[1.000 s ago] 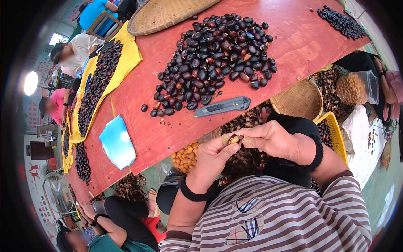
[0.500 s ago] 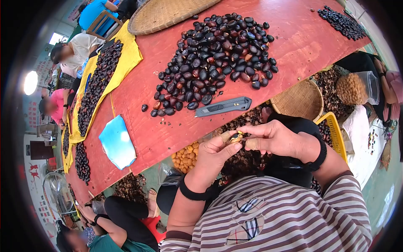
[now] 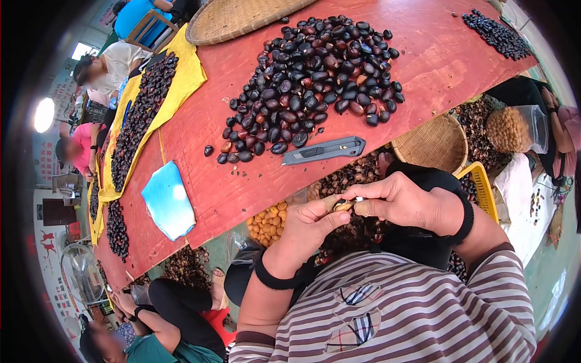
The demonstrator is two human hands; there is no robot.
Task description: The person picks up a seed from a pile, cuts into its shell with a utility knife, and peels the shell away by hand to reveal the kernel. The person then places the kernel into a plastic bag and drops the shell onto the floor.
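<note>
My left hand (image 3: 310, 225) pinches a partly peeled nut (image 3: 343, 207) between thumb and fingers; dark shell and a yellowish kernel both show on it. Thumb and forefinger of my right hand (image 3: 393, 199) close on the nut's other side, where a small whitish spot shows that I cannot identify. Some fingers appear to wear tan coverings. Beyond the hands, a grey utility knife (image 3: 324, 150) lies on the red table (image 3: 242, 193), beside a big heap of dark nuts (image 3: 315, 78). Peeled yellow-orange nuts (image 3: 266, 225) sit below the table edge, left of my hands.
A blue-white pad (image 3: 169, 201) and a flat woven tray (image 3: 236, 21) rest on the table. Yellow cloth (image 3: 187, 72) with more nuts lies left. Right are a round basket (image 3: 431, 145), a yellow crate (image 3: 482, 190) and a bag of peeled nuts (image 3: 508, 129). Several people sit around.
My fingers have shifted on the nut, and my right fingertips now cover more of it. The nut has turned, showing its side differently. The table view has shifted slightly.
</note>
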